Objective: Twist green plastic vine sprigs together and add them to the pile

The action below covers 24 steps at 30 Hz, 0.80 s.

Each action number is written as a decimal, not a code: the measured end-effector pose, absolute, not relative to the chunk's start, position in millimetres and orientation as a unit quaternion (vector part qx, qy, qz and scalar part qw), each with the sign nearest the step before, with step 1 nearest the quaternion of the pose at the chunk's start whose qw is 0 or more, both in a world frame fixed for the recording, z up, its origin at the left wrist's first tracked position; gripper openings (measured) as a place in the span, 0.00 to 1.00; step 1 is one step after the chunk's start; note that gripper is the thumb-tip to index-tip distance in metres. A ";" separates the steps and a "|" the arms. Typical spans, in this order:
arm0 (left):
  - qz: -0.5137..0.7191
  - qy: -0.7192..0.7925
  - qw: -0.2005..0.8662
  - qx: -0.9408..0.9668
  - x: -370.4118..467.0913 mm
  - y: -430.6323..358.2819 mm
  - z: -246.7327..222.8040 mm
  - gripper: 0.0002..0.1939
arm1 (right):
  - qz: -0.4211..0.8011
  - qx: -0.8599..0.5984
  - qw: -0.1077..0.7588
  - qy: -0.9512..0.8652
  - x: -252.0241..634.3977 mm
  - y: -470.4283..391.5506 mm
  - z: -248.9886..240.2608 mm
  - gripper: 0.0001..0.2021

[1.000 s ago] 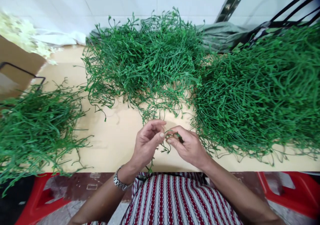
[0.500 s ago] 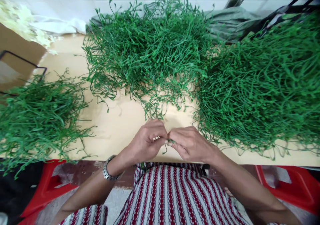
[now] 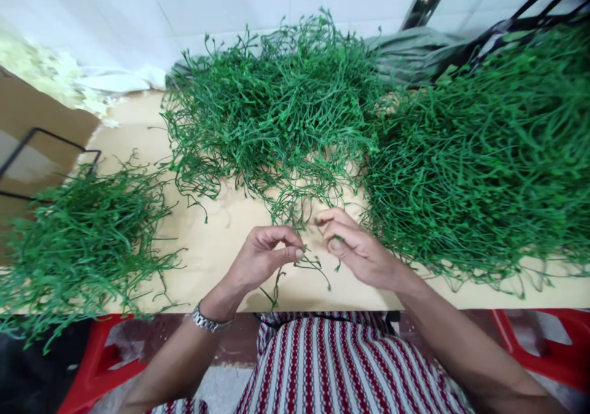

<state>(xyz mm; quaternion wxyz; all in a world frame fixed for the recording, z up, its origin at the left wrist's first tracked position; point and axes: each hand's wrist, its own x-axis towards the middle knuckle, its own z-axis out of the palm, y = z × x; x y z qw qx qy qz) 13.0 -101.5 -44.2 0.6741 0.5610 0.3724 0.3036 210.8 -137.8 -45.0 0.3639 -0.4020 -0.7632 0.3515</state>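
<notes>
A thin, green, branching stem [image 3: 314,267] is pinched in the left hand's [image 3: 262,257] grip above the pale, smooth counter [image 3: 203,248]; nearby, the right hand [image 3: 364,257] is curled, whether clamped cannot be told.

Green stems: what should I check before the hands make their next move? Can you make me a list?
1. Left hand pinching a green stem: ok.
2. Right hand gripping firmly: cannot tell; green shows by its curled fingers.
3. Hands apart from each other: ok, there's a gap.
4. Middle pile just beyond the hands: ok.
5. Stems in the middle pile untangled: not ok, they cross all over.
6. Watch around the left wrist: ok.
</notes>
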 end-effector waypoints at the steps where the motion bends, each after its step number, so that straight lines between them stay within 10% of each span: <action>1: 0.298 0.376 0.686 0.548 14.5 -101.4 -44.6 0.06 | 0.344 -0.410 0.362 -0.764 207.1 -139.1 -45.1 0.12; 24: 0.321 0.427 0.519 0.667 45.0 -127.2 -51.3 0.05 | 0.579 -0.468 0.390 -0.542 189.2 -159.7 -72.0 0.17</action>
